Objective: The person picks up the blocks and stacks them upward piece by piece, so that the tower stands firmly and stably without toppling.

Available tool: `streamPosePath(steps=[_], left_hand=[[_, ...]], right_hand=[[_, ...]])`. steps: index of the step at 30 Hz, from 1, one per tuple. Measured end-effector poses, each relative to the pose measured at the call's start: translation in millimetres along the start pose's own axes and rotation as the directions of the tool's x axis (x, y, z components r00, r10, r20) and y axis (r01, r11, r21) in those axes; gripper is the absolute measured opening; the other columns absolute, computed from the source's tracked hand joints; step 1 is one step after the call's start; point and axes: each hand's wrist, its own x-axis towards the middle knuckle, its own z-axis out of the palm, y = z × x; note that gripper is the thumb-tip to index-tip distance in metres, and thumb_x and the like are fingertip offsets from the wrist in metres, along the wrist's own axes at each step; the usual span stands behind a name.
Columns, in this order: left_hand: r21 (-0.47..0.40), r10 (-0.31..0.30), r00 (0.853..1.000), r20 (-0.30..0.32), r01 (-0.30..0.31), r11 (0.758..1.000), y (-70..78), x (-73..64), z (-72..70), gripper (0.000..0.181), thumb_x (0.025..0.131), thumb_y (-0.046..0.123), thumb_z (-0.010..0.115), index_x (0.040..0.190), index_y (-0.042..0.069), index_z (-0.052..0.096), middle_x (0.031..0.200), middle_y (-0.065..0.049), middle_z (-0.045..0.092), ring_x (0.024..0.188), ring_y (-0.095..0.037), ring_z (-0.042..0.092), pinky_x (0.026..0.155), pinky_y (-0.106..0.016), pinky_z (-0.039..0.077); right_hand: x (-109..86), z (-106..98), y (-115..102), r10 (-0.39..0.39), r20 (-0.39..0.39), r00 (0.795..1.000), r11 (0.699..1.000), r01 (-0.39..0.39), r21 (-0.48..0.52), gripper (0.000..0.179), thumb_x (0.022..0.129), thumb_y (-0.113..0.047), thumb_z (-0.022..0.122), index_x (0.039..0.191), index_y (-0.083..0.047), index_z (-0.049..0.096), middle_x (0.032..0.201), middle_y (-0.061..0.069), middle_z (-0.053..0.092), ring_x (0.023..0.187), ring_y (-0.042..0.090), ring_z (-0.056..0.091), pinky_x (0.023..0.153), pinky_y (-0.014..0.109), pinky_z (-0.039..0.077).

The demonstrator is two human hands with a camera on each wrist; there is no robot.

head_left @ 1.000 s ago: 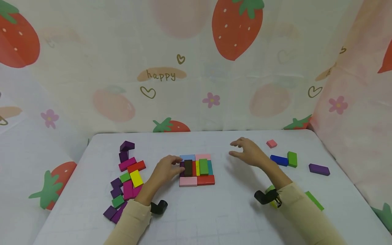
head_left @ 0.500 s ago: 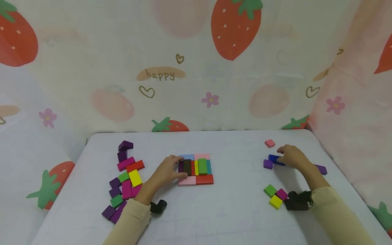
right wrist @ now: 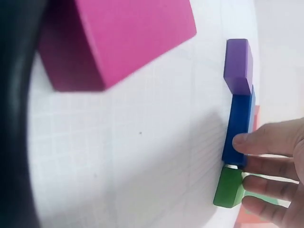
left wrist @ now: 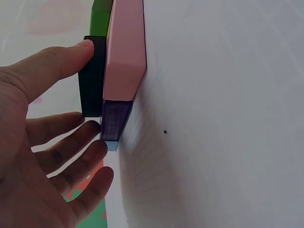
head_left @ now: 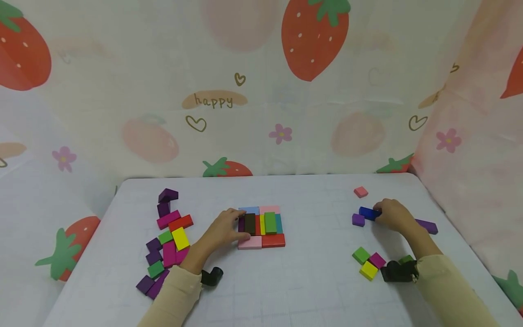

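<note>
A small flat structure of coloured wooden blocks lies mid-table, with a green block [head_left: 270,222] and a dark brown block [head_left: 250,224] on top. My left hand [head_left: 222,228] spans the dark brown block, thumb at its near end and index finger at its far end. In the left wrist view the thumb touches this block, black-looking there [left wrist: 92,80]. At the right, my right hand [head_left: 393,215] pinches the right end of a blue block [head_left: 367,213]; the thumb shows on it in the right wrist view. Beside it are a purple block [right wrist: 237,65] and a green block [right wrist: 229,186].
Several purple, magenta, red, yellow and green blocks [head_left: 169,252] lie in a line at the left. Right of centre are a yellow block [head_left: 368,271], a magenta block [head_left: 377,260] and a green block [head_left: 361,255]. A pink block [head_left: 361,191] sits farther back.
My right hand has moved right, from above the middle of the table, and come down onto the blue block. The left thumb has shifted to the dark brown block's near end.
</note>
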Motion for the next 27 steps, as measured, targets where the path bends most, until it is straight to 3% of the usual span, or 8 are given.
streamPosePath(steps=[11, 17, 23, 27], left_hand=[[0.004, 0.007, 1.000, 0.006, -0.007, 1.000, 0.5, -0.3, -1.1, 0.069, 0.080, 0.033, 0.079, 0.140, 0.013, 0.051, 0.134, -0.013, 0.053, 0.120, -0.027, 0.050, 0.104, -0.048, 0.047], [0.015, -0.003, 1.000, 0.000, 0.003, 1.000, 0.4, 0.7, -1.6, 0.068, 0.080, 0.032, 0.079, 0.140, 0.013, 0.052, 0.133, -0.012, 0.054, 0.119, -0.026, 0.051, 0.104, -0.048, 0.047], [0.005, 0.000, 1.000, -0.003, 0.000, 1.000, 1.2, 1.0, -1.7, 0.067, 0.080, 0.031, 0.080, 0.139, 0.012, 0.053, 0.132, -0.013, 0.055, 0.118, -0.027, 0.051, 0.104, -0.048, 0.047], [0.001, -0.005, 1.000, 0.002, 0.005, 1.000, 1.3, 0.6, -2.1, 0.068, 0.080, 0.031, 0.080, 0.139, 0.012, 0.053, 0.133, -0.013, 0.055, 0.119, -0.027, 0.051, 0.104, -0.048, 0.047]], right_hand=[[0.7, -18, -8, -0.037, -0.031, 0.999, 0.999, 0.038, 0.024, 0.035, 0.084, -0.011, 0.068, 0.110, 0.012, 0.065, 0.100, 0.025, 0.066, 0.088, 0.034, 0.060, 0.086, 0.056, 0.050], [8.5, -28, -35, -0.094, -0.073, 0.993, 0.993, 0.099, 0.069, 0.038, 0.084, -0.014, 0.070, 0.112, 0.011, 0.065, 0.097, 0.022, 0.066, 0.086, 0.030, 0.060, 0.081, 0.049, 0.052], [20.2, -27, -66, -0.196, -0.107, 0.975, 0.974, 0.206, 0.091, 0.033, 0.083, -0.014, 0.070, 0.108, 0.007, 0.069, 0.092, 0.014, 0.066, 0.084, 0.024, 0.060, 0.074, 0.039, 0.051], [30.9, -25, -85, -0.226, -0.102, 0.969, 0.967, 0.235, 0.095, 0.032, 0.083, -0.016, 0.070, 0.108, 0.004, 0.070, 0.094, 0.013, 0.066, 0.083, 0.023, 0.060, 0.073, 0.037, 0.051]])
